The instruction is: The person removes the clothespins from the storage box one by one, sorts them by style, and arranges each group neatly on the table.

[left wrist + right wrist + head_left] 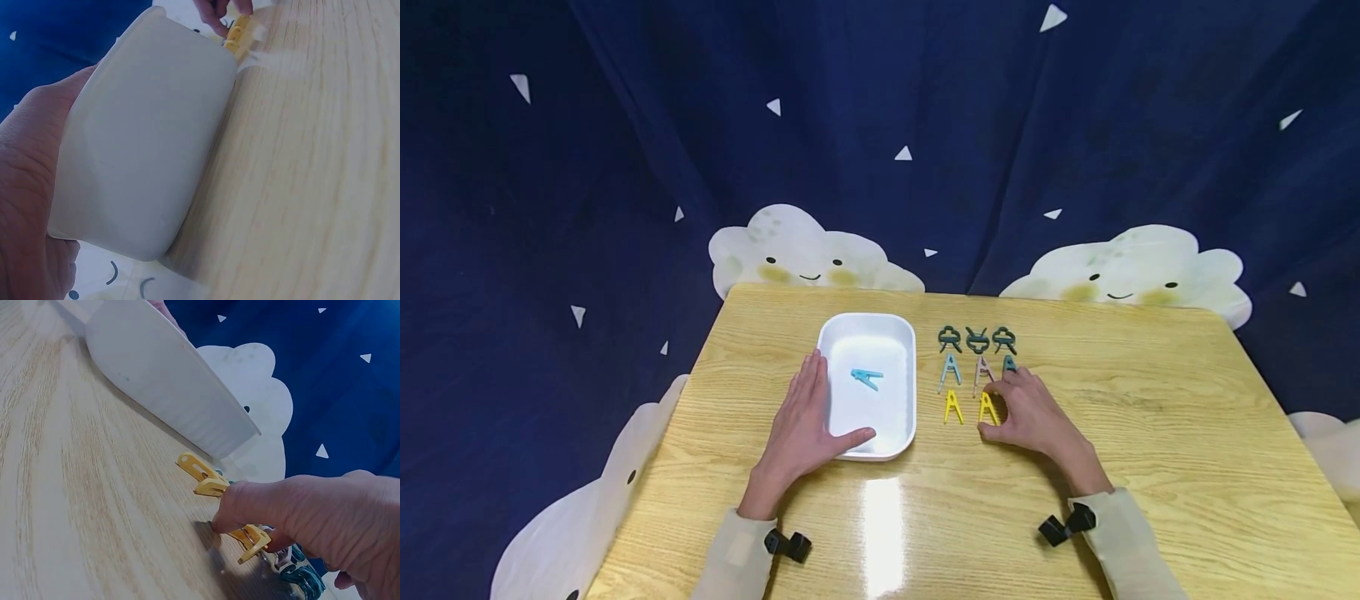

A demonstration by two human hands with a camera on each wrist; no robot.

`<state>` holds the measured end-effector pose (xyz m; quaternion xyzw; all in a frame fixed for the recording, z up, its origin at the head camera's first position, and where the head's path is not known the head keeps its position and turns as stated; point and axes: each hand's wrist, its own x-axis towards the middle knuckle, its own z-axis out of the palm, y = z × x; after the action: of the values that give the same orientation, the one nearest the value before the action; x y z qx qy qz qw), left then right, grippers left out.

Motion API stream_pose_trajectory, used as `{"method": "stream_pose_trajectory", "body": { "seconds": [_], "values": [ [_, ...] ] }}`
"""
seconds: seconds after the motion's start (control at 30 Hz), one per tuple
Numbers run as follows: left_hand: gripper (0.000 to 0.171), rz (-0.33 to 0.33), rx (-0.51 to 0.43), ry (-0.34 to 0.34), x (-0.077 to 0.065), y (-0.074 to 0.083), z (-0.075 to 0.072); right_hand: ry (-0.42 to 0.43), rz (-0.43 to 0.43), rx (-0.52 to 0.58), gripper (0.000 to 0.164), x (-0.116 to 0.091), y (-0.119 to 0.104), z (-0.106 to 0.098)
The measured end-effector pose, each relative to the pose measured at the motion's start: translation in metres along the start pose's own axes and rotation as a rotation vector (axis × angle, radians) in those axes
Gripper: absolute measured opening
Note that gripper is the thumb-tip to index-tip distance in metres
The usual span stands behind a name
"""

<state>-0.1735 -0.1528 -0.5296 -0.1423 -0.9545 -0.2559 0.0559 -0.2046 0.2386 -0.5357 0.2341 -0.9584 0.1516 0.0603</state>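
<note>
My left hand rests along the left side of a white tray, its fingers straight and its thumb across the near rim. A light blue clothespin lies inside the tray. To the tray's right, my right hand pinches a yellow clothespin lengthwise, thumb at its near end and a finger at its far end. Part of that clothespin shows behind the thumb in the right wrist view. Another yellow clothespin lies just left of it.
Beyond the yellow pair lie a light blue clothespin, a pink one and a dark green one, partly hidden by my right hand. Farther back sits a row of dark green cloud-shaped clips. A navy curtain hangs behind the wooden table.
</note>
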Motion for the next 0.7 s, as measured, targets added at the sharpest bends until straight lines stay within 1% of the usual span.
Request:
{"method": "stream_pose_trajectory", "body": {
  "seconds": [0.13, 0.27, 0.53, 0.7],
  "values": [
    [0.140, -0.006, -0.003, -0.011, 0.0000, 0.0001, -0.0001, -0.002, 0.005, -0.005, 0.056, -0.0002, 0.0004, 0.0002],
    [0.140, -0.005, -0.004, -0.006, -0.0003, -0.0001, 0.0003, 0.000, 0.007, -0.003, 0.057, -0.0003, 0.0003, 0.0004],
    [0.140, -0.002, 0.004, -0.012, -0.0006, -0.0001, 0.0005, -0.019, 0.017, -0.026, 0.064, -0.0009, -0.0013, -0.0007],
    [0.140, -0.009, 0.007, -0.022, -0.0002, 0.0001, -0.0003, 0.008, 0.016, -0.045, 0.064, 0.0004, -0.0058, -0.0057]
  ]
}}
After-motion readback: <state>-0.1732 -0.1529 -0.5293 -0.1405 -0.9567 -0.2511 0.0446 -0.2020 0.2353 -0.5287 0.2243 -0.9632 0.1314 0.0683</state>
